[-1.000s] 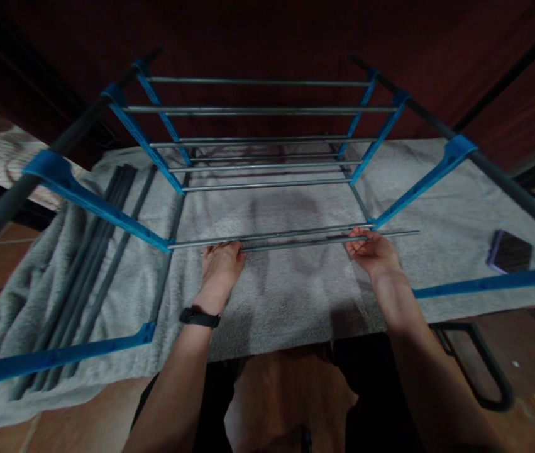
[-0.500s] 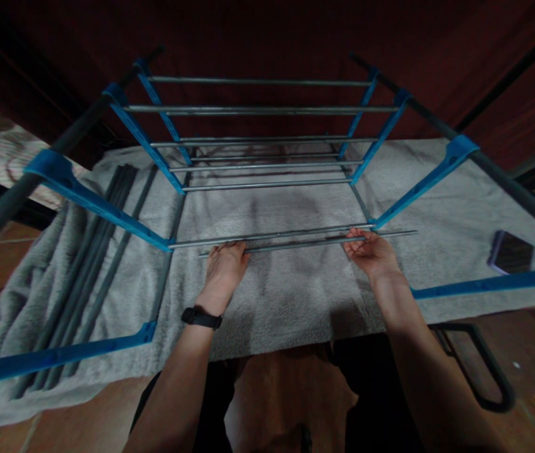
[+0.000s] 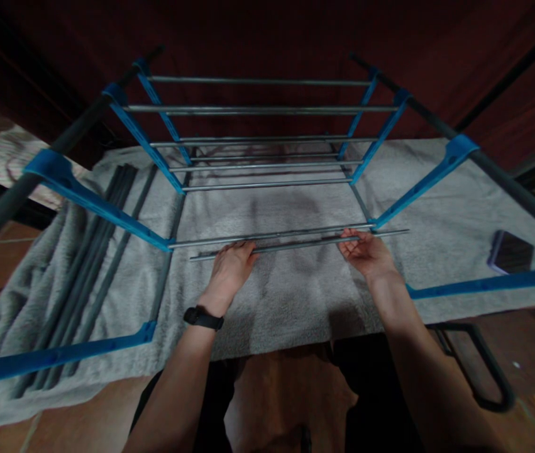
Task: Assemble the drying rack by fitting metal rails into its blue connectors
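A thin grey metal rod lies across the space before me, held in both hands. My left hand is closed around it left of the middle, a watch on that wrist. Nearer its right end my right hand pinches the rod, palm partly turned up. Just beyond runs a fixed crossbar of a rack, spanning two blue plastic brackets. The left bracket and the right bracket slope up to thick grey tubes. Several more crossbars join the brackets farther back.
Several loose grey tubes lie on the grey towel at the left. A phone rests on the towel at the right. Blue brackets also reach toward me at both sides. A dark red surface stands behind the rack.
The held rod has shifted a little to the left. My left hand has moved slightly right along it, and my right hand slightly left.
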A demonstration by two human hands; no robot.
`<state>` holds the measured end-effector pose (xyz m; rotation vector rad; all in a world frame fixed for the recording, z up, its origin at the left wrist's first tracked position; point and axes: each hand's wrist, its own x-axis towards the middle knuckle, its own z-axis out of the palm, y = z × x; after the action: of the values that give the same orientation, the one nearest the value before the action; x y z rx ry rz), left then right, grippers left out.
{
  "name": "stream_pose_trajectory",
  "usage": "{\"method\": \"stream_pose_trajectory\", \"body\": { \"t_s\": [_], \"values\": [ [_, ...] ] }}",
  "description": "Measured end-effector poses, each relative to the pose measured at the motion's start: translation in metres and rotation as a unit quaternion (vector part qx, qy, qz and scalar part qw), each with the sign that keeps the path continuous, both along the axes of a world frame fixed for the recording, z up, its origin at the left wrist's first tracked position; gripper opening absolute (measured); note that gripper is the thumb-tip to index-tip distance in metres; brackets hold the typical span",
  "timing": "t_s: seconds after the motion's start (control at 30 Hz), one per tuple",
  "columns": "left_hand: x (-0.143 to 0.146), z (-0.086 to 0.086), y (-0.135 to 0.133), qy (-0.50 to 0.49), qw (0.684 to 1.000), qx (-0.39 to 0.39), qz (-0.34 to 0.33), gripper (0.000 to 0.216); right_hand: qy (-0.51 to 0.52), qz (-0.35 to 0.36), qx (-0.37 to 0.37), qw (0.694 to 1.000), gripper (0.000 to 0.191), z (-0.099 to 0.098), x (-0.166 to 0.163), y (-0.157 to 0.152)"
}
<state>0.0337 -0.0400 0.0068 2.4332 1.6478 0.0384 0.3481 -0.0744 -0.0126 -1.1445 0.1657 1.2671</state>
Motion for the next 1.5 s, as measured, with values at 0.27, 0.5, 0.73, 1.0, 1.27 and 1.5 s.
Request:
{"method": "stream_pose_trajectory", "body": {
  "t_s": [0.27,0.5,0.73,1.0,1.27,1.5],
  "values": [
    [0.0,0.0,-0.001,-0.024,0.999,0.025,-0.012,0.025,-0.027,0.013,0.01,1.0,0.025,-0.005,0.0,-0.001],
    [-0.003,-0.001,0.0,-0.041,0.996,0.057,-0.046,0.025,-0.035,0.017,0.005,0.999,0.023,-0.005,0.002,-0.001],
    [-0.003,-0.002,0.001,-0.042,0.995,0.064,-0.058,0.03,-0.028,0.008,0.014,0.999,0.024,-0.006,0.01,-0.001],
    [-0.002,0.003,-0.003,-0.059,0.993,0.085,-0.062,0.031,-0.041,-0.015,0.02,0.999,0.023,-0.003,0.006,-0.001],
    [-0.005,0.002,-0.001,-0.039,0.993,0.093,-0.056,0.029,-0.043,-0.024,0.026,0.998,0.023,0.001,0.002,0.001],
    [-0.006,0.0,0.002,-0.053,0.988,0.127,-0.064,0.029,-0.022,-0.02,0.028,0.999,0.025,-0.001,0.011,0.0]
  ]
}}
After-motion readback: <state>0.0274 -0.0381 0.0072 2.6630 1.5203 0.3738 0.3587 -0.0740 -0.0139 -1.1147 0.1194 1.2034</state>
